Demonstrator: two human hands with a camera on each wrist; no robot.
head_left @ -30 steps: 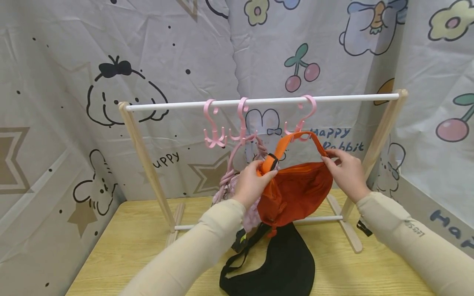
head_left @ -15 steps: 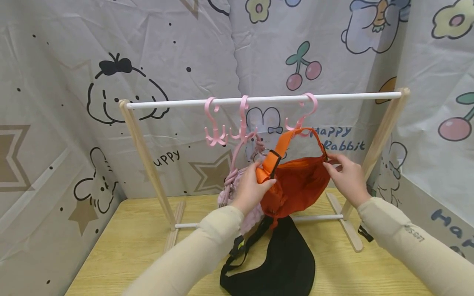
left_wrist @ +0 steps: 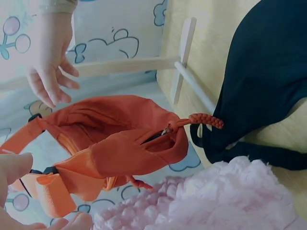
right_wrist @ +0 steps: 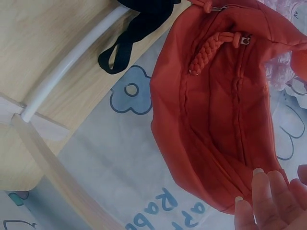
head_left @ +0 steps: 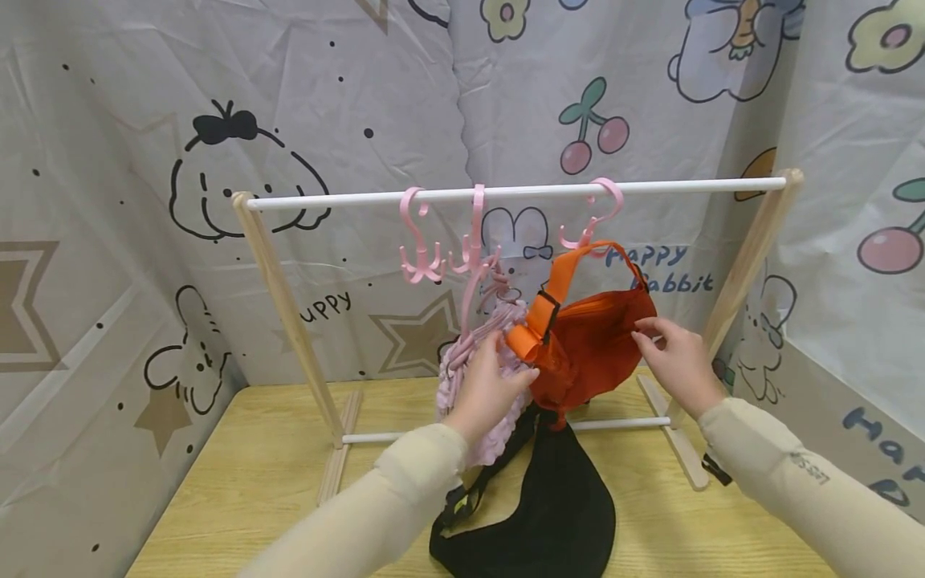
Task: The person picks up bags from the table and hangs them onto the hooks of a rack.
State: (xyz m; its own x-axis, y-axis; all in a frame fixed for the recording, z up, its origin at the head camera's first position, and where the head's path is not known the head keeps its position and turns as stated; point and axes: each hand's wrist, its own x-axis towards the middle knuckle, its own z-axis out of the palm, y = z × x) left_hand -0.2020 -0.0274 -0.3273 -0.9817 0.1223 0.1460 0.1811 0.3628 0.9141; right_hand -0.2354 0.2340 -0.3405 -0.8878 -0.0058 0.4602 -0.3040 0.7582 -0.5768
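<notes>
An orange-red crossbody bag (head_left: 600,345) hangs by its orange strap (head_left: 567,277) from the right pink hook hanger (head_left: 594,229). My left hand (head_left: 487,389) is beside the bag's left end, thumb and fingers apart around the loose strap end, gripping nothing. At the other end my right hand (head_left: 679,361) has its fingers loosely bent next to the fabric; the left wrist view shows this hand (left_wrist: 50,62) apart from the bag. Two braided zipper pulls (right_wrist: 208,52) show in the right wrist view. A fluffy pink bag (head_left: 499,441) hangs from the middle hanger, partly behind my left hand.
A wooden rack with a white rod (head_left: 332,201) stands on the wood-grain table (head_left: 238,466). Another pink hook hanger (head_left: 419,261) is at the left of the rod. A black bag (head_left: 556,506) lies in front, below the orange one. Printed cloth (head_left: 376,88) surrounds the table.
Both hands have let go of the orange bag and moved slightly away. The bag has swung a little to the right and hangs freely from the hook.
</notes>
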